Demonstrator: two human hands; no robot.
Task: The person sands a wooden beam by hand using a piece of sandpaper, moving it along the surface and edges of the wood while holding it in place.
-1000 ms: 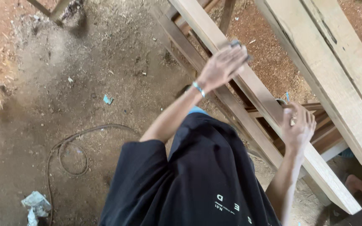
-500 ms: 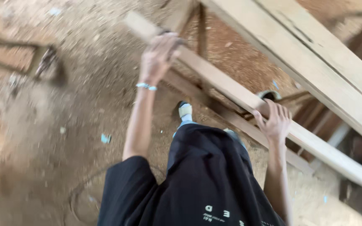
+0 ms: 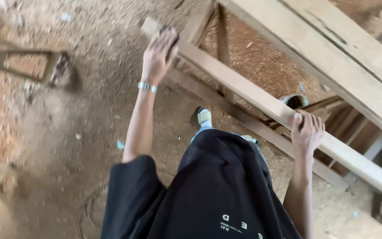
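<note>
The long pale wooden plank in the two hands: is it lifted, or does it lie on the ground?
Lifted. The long pale wooden plank is gripped by left hand and right hand, above the sawdust floor.

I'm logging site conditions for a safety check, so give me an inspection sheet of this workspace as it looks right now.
Surface: dirt floor covered in sawdust and wood chips.
Job's things: long wooden plank, held at an angle, its near end by the left hand.
Clutter: small blue scraps on the floor; wooden frame lying at left, blurred.
Grippers: left hand closed on the plank near its end; right hand gripping the plank's edge further along.
Cables: a thin curved line on the floor near the person's shirt, possibly a cable; too blurred to tell.
Surroundings: heavier beams at upper right; a wooden rack beneath the plank.
</note>
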